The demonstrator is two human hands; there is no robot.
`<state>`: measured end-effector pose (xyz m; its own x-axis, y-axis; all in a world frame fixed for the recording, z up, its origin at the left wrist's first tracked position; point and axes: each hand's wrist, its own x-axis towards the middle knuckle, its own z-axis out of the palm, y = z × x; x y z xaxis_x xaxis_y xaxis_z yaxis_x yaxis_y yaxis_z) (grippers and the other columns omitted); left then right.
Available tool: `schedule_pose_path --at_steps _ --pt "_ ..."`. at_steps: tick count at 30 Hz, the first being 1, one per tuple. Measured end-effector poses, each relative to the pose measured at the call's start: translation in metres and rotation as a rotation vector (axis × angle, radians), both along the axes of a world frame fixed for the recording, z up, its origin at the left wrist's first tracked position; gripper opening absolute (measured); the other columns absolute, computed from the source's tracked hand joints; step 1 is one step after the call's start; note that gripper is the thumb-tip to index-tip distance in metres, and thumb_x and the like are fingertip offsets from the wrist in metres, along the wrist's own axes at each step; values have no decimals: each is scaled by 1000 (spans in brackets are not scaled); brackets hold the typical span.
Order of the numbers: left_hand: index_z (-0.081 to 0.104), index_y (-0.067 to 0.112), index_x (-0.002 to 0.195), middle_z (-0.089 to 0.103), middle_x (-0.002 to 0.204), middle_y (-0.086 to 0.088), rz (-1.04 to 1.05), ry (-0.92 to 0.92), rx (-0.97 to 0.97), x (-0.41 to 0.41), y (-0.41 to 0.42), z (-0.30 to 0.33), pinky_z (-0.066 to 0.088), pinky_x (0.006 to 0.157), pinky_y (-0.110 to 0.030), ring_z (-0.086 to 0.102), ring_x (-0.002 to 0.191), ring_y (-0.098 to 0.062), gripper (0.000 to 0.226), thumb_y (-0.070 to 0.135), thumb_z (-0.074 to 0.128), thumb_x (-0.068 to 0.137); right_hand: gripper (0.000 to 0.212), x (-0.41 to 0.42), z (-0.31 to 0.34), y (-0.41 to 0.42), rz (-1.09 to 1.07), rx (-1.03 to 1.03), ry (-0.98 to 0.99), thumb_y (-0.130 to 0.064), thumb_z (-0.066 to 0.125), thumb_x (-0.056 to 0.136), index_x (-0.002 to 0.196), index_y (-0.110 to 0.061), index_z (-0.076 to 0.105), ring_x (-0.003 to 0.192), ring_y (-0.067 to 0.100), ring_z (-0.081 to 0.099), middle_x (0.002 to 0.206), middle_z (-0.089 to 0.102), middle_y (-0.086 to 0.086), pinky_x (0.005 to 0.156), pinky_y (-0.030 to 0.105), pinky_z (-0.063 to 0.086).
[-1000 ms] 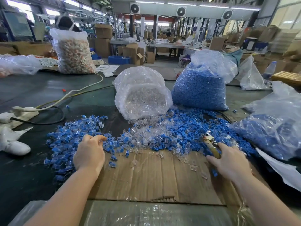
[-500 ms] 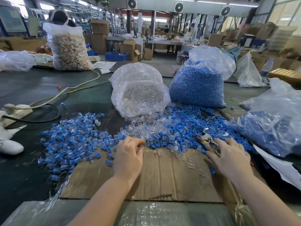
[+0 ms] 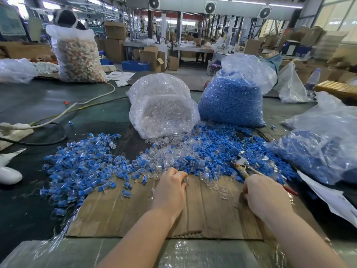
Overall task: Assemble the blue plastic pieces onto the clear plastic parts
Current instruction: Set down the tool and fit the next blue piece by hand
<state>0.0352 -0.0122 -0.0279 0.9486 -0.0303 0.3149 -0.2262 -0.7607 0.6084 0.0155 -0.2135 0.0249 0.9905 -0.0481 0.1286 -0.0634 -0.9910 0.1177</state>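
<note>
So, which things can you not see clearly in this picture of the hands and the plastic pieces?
Head view only:
- Left hand: its curled fingers hide whatever they hold; the fingertips are blurred.
- Right hand: its palm side is turned away, so its grip on the pliers is hidden.
- Clear pieces in the pile: too small and see-through to count.
- Right bag: cut off by the frame edge.

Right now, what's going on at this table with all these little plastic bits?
A person is sorting small parts at a work table. The left hand pinches a small clear plastic part at the edge of the mixed pile of loose clear and blue plastic pieces on a flat brown cardboard sheet. The right hand grips yellow-handled metal pliers. Finished blue-and-clear pieces lie heaped to the left; an open clear bag of clear parts and a bag of blue pieces stand behind.
</note>
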Motion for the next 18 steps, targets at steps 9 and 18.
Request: schedule_pose_path --at_steps 9,18 --pt "68 16 102 54 89 14 45 -63 -148 -8 2 1 36 72 2 47 74 6 17 13 60 87 21 16 -4 16 82 192 -87 -10 50 91 100 -24 64 91 11 59 100 65 -7 84 27 49" --pt "67 12 105 64 96 5 17 -71 -206 -12 4 5 38 75 2 51 81 3 19 16 60 88 31 37 -15 17 -71 96 -143 -7 41 91 112 -20 59 110 22 49 116 54 3 95 41 37"
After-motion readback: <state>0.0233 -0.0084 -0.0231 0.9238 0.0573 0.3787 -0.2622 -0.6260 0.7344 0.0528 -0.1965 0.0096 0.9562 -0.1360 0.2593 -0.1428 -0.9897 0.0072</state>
